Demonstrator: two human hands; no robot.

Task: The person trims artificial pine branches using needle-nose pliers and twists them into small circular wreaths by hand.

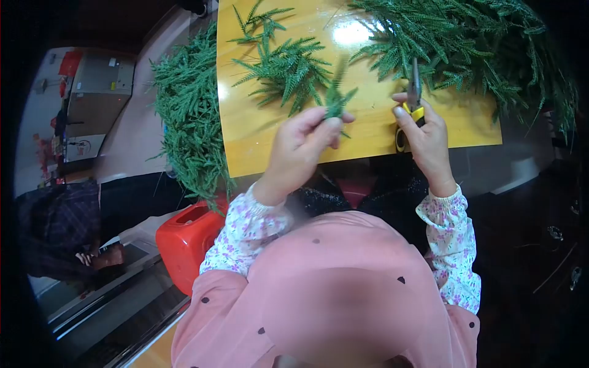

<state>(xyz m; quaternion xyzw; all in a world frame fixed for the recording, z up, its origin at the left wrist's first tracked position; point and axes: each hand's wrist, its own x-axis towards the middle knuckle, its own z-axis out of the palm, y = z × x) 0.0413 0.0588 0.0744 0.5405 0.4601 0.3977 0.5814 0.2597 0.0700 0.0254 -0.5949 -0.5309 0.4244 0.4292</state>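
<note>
From where I stand, the green sprig [335,101] sits pinched between the thumb and fingers of the left hand [304,141], up over the near part of the yellow tabletop [257,144]; its tip is blurred. The right hand [428,142], level with it and well apart, grips yellow-and-black-handled pliers [415,89], nose pointing away from the body. I can't tell whether the jaws are parted.

I'd judge the step in hand to be handling this single sprig, with the tool held ready. The next move seems to call for a steady pinch on the stem, and bare fingers clear of the pliers if the two hands meet.

Just beyond the left hand lies a small pile of sprigs [285,70]; beyond the right, a larger heap of greenery [423,34]. Left of the left hand, past the table's edge, is another bushy mass [193,113], with a red plastic container [178,239] nearer the body.
</note>
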